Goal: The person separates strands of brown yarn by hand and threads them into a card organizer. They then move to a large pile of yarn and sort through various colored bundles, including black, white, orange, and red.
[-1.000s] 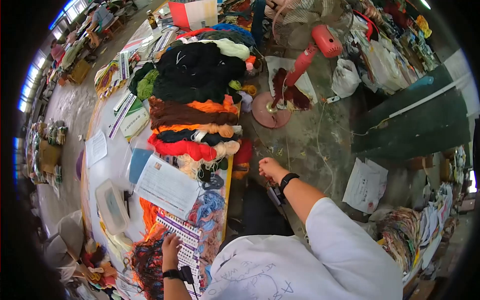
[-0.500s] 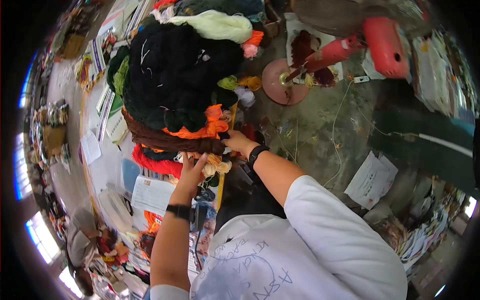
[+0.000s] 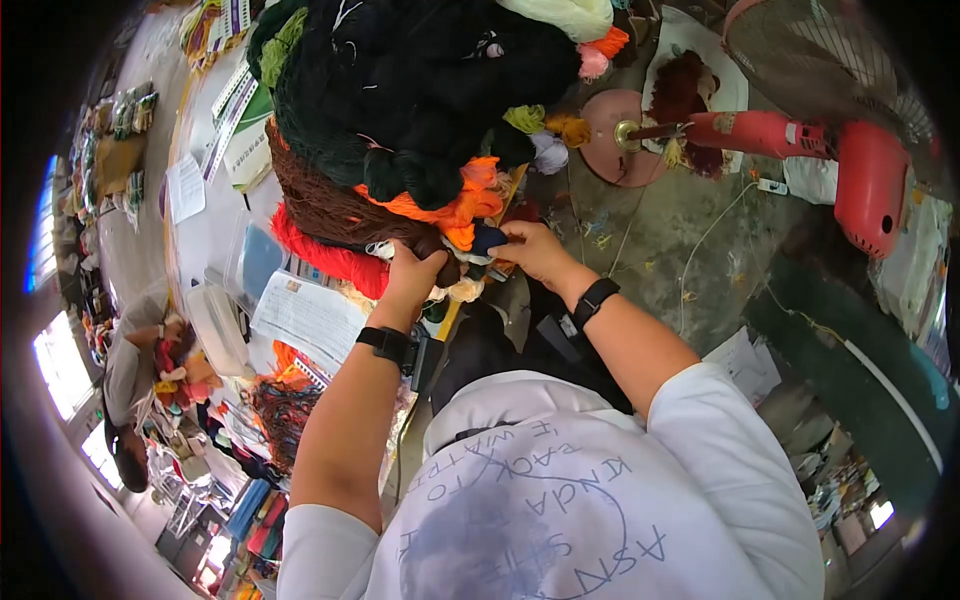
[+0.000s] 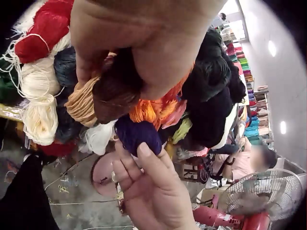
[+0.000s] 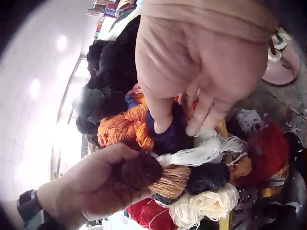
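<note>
At table edge (image 5: 224, 221), your right hand (image 3: 541, 254) is pinching navy yarn (image 4: 136, 136), left hand (image 3: 404, 286) gripping brown yarn (image 4: 112, 101), hard tugging risking snags.

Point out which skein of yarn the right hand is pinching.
The dark blue skein, between thumb and fingers of the right hand. The brown skein beside it is in the left hand, the bright orange yarn in neither.
</note>
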Demonstrator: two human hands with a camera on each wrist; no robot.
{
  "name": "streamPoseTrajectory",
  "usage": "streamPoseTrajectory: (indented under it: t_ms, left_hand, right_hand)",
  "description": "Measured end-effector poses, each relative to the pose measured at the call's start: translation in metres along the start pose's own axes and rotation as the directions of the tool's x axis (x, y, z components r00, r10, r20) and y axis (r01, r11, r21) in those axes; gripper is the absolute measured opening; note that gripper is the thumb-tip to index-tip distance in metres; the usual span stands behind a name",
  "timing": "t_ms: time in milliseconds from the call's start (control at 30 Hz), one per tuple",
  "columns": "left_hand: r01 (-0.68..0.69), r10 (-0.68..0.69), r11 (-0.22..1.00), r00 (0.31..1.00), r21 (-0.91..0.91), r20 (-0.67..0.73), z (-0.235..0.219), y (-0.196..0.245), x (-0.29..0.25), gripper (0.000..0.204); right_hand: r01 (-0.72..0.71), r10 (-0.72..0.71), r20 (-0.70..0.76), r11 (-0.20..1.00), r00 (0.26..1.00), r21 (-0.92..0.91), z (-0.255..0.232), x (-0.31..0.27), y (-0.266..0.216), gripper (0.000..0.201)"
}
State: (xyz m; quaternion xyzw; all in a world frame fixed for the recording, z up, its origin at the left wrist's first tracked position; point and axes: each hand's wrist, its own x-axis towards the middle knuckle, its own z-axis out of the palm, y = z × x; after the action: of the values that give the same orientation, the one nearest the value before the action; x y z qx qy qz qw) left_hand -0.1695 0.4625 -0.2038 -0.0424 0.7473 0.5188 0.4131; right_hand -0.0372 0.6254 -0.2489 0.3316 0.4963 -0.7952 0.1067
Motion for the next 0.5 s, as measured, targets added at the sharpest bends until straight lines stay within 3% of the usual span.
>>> streamPoseTrajectory:
  t_ms: [133, 200, 267, 333, 400, 467, 500]
  left_hand:
    - [-0.116, 0.091, 0.963, 0.990, 0.245, 0.111, -0.006, 0.009, -0.001, 0.065]
    - [-0.114, 0.079, 0.969, 0.984, 0.220, 0.161, -0.010, 0.021, -0.007, 0.068]
    - [0.124, -0.159, 0.934, 0.984, 0.334, 0.078, -0.017, 0.038, -0.013, 0.069]
    - [0.061, -0.090, 0.947, 0.993, 0.314, 0.078, -0.021, 0.039, -0.015, 0.071]
    - [0.256, -0.221, 0.959, 0.945, 0.123, -0.241, -0.018, 0.042, -0.023, 0.070]
    - [0.196, -0.183, 0.979, 0.967, 0.062, -0.180, -0.005, 0.048, -0.027, 0.070]
    - [0.156, -0.150, 0.987, 0.981, 0.037, -0.119, 0.012, 0.058, -0.033, 0.069]
  right_hand:
    - [0.006, -0.005, -0.060, 1.000, 0.998, 0.014, -0.004, 0.008, 0.010, 0.023]
    - [0.041, -0.040, -0.088, 0.999, 0.995, 0.011, -0.011, 0.011, 0.012, 0.024]
    - [-0.087, 0.070, -0.101, 0.980, 0.992, -0.180, -0.020, 0.012, 0.004, 0.028]
    - [-0.051, 0.026, -0.109, 0.970, 0.994, -0.236, -0.026, 0.019, 0.005, 0.030]
    - [-0.027, -0.007, -0.118, 0.960, 0.993, -0.279, -0.024, 0.016, 0.003, 0.032]
    - [-0.034, 0.013, -0.083, 0.964, 0.996, -0.265, -0.004, 0.009, -0.017, 0.034]
    - [-0.086, 0.081, -0.032, 0.971, 0.996, -0.224, 0.005, 0.020, 0.001, 0.035]
